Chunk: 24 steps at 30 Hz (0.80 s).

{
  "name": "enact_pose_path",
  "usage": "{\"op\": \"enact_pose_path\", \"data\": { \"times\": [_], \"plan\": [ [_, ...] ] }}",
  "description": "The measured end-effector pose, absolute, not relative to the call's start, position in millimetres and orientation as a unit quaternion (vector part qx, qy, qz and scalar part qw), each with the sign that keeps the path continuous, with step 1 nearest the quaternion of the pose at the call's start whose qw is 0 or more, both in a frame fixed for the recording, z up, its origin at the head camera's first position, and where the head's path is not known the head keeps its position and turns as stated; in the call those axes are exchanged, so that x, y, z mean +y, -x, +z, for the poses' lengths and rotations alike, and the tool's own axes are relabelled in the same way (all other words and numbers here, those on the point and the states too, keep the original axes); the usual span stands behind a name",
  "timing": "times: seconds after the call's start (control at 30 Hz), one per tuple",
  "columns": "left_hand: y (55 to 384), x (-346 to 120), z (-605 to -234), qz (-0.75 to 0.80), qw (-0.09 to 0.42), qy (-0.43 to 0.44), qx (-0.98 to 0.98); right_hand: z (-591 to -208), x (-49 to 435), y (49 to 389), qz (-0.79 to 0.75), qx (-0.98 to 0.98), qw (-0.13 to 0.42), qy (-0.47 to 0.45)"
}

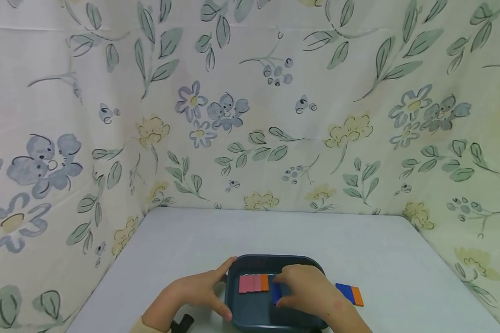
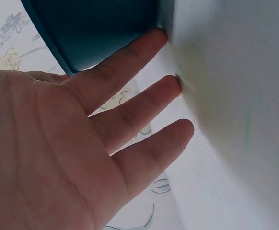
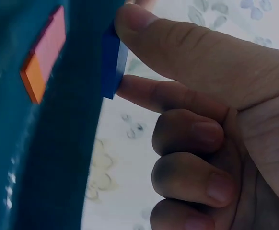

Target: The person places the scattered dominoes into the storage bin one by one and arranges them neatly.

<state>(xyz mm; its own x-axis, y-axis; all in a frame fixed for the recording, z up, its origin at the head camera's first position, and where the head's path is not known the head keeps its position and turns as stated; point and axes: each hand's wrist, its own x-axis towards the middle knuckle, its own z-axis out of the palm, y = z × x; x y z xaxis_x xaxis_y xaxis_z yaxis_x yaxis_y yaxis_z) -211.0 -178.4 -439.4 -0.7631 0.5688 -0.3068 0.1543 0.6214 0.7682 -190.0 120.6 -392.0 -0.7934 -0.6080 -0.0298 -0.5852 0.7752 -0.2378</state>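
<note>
A dark teal tray (image 1: 254, 319) stands on the white table. My left hand (image 1: 204, 289) touches the tray's left side with its fingers spread and fairly straight, as the left wrist view also shows. Over the tray, my right hand (image 1: 306, 291) pinches a flat blue tile (image 3: 111, 62) between thumb and index finger, the other fingers curled toward the palm. Inside the tray lie several pink tiles (image 1: 249, 283) side by side, with an orange tile (image 1: 264, 282) against their right end. The right hand covers part of the tray's right half.
Right of the tray, partly behind the right forearm, a blue piece (image 1: 345, 292) and an orange tile (image 1: 358, 296) lie together on the table (image 1: 416, 268). A short black object (image 1: 183, 323) is by the left wrist. Floral cloth (image 1: 250, 115) hangs behind and at the sides.
</note>
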Motion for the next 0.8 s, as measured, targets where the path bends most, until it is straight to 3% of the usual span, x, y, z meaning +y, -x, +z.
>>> {"op": "enact_pose_path", "data": {
  "times": [0.47, 0.8],
  "plan": [
    [211.8, -180.0, -439.7, 0.359, 0.257, -0.223, 0.869, -421.2, 74.1, 188.1, -0.102, 0.938, -0.007, 0.331],
    [211.2, -182.5, -440.3, 0.376, 0.257, -0.235, 0.859, -447.5, 44.4, 191.2, -0.094, 0.942, 0.010, 0.323]
  ]
}}
